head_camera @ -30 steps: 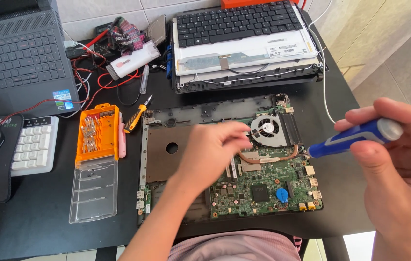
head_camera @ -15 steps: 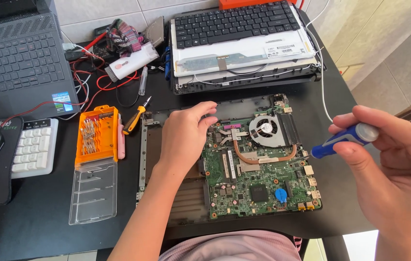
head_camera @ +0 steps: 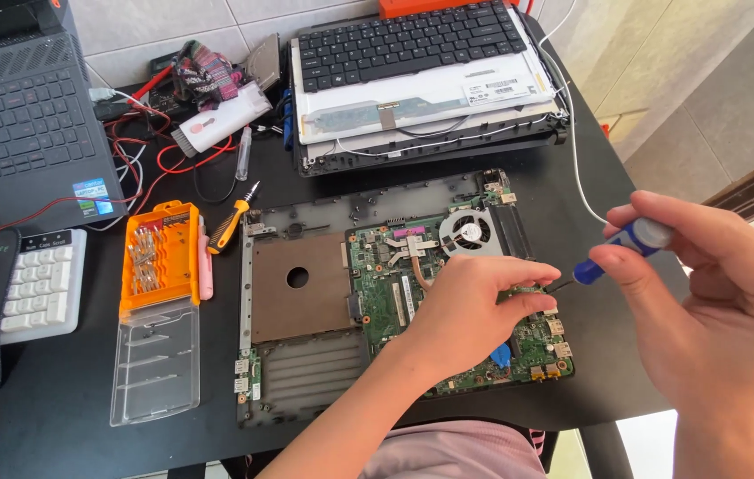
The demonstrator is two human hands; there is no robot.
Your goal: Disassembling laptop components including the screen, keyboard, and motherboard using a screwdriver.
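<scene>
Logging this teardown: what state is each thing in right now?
Laptop base: opened, green motherboard exposed.
Fan: uncovered.
Orange bit case: open, clear lid flat.
Blue screwdriver: gripped by right hand.
Left hand: resting on motherboard.
Keyboard panel: detached, stacked on other panels behind the base.

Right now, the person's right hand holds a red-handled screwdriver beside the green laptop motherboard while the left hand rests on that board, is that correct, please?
Not quite: the head view shows the handle of the screwdriver is blue with a pale cap, not red. The rest stands: the right hand holds it beside the green laptop motherboard, and the left hand rests on that board.
</scene>
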